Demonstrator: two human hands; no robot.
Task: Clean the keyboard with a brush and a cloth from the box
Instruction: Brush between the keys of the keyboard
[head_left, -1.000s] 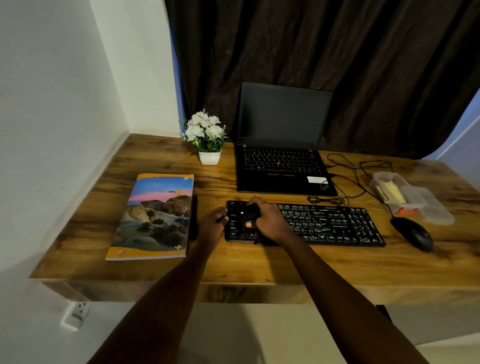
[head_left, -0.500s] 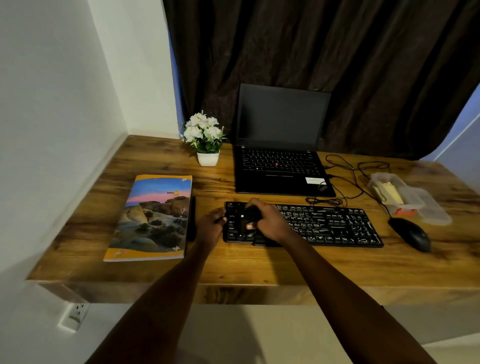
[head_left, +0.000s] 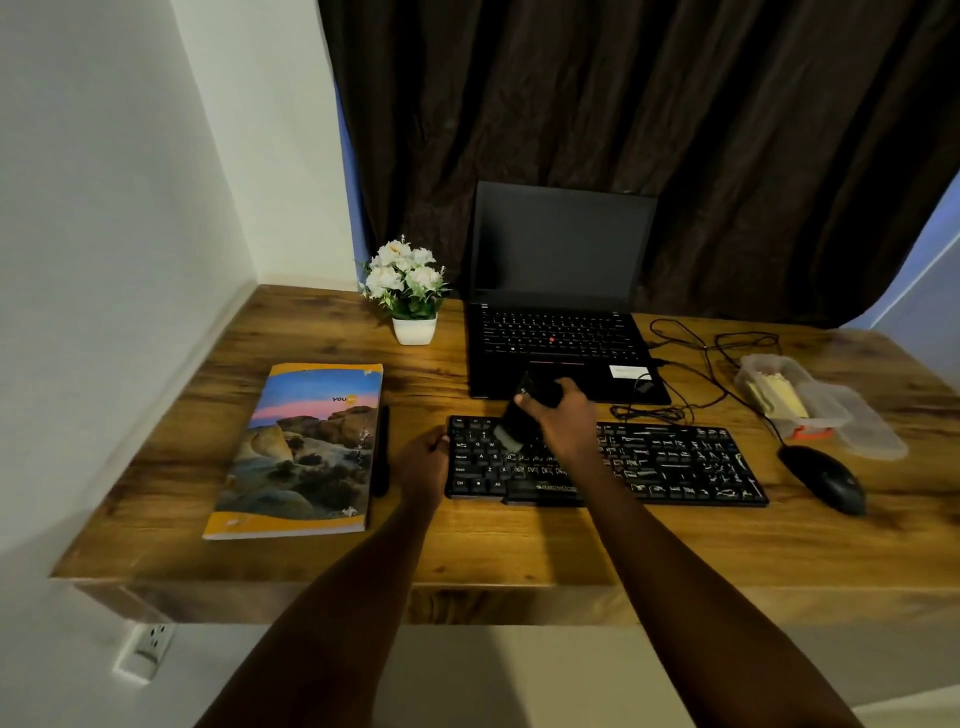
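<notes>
Over the keyboard (head_left: 675, 462), brush (head_left: 517, 421) clasped in right hand (head_left: 560, 415) grip, bristles down-left, left hand (head_left: 423, 462) holding edge

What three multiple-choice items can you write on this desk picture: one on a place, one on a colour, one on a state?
1. Where is the mouse relative to the keyboard?
A. Left of it.
B. On it.
C. Right of it.

2. What colour are the flowers?
A. White.
B. Red.
C. Blue.

3. What is the right hand doing?
A. Lying flat on the keyboard.
B. Holding the brush over the keyboard.
C. Holding the mouse.

Answers:
1 C, the mouse lies past the keyboard's right end.
2 A, all the blooms are white.
3 B, its fingers curl round the dark brush above the left keys.
</notes>
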